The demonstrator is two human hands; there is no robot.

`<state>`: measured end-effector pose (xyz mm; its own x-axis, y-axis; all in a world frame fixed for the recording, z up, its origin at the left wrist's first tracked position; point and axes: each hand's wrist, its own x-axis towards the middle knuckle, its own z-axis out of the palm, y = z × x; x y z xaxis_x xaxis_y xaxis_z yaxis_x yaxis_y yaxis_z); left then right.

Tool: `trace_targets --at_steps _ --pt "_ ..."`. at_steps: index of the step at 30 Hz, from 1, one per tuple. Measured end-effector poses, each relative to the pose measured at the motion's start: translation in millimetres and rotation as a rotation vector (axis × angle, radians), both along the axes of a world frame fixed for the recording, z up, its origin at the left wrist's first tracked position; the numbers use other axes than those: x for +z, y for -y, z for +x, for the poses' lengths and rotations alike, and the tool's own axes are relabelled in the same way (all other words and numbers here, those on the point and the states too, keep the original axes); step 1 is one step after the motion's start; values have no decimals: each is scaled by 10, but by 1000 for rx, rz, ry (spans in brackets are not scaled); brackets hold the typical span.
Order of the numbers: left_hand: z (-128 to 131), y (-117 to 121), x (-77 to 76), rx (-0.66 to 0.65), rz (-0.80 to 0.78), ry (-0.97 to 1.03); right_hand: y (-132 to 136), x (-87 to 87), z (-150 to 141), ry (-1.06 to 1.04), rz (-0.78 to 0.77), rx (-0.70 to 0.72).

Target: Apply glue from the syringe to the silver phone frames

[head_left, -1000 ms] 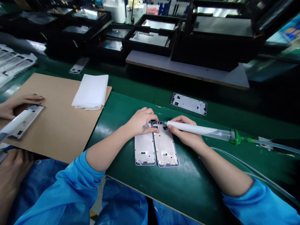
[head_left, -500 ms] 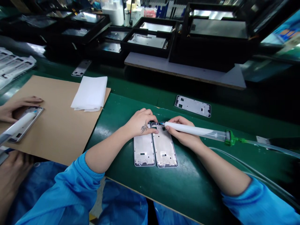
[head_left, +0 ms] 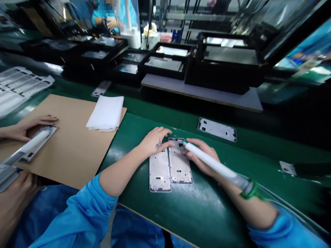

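The person's right hand has its fingers curled around a white pen-shaped dispenser, whose thin blue tip sits at the top end of a silver phone frame. Whether the tip touches the metal is hard to make out. The left hand lies open, its fingertips resting on that frame's upper left edge and hiding part of it.

A second phone frame lies just beside the first, both flat on the green table. A third frame lies farther up the table. A green fitting and clear tube trail from the dispenser's rear.

To the left, a co-worker's hand holds a frame on a cardboard sheet, beside a folded white cloth, while a similar dispenser rests over it. That co-worker's other hand is blurred and cut off. Black trays stand beyond.
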<state>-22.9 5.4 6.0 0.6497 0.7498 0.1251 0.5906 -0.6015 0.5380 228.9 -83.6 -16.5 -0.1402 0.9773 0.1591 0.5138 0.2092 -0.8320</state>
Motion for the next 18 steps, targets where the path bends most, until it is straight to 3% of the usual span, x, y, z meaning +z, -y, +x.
trace_targets --at_steps 4,8,11,13,15,18 --pt "-203 -50 165 17 -80 -178 -153 42 -73 216 53 94" --pt "-273 -63 242 -42 -118 -292 -660 32 -138 275 135 43" --pt "-247 -74 213 -50 -117 -277 -1084 -11 -28 226 178 -122" --pt "-236 -77 197 -46 -126 -272 -1218 -31 149 130 211 -282" --pt "-236 -72 197 -39 -132 -274 -1163 -32 398 134 199 -399" --pt "-237 -56 207 -31 -138 -272 -799 -37 877 302 80 -456"
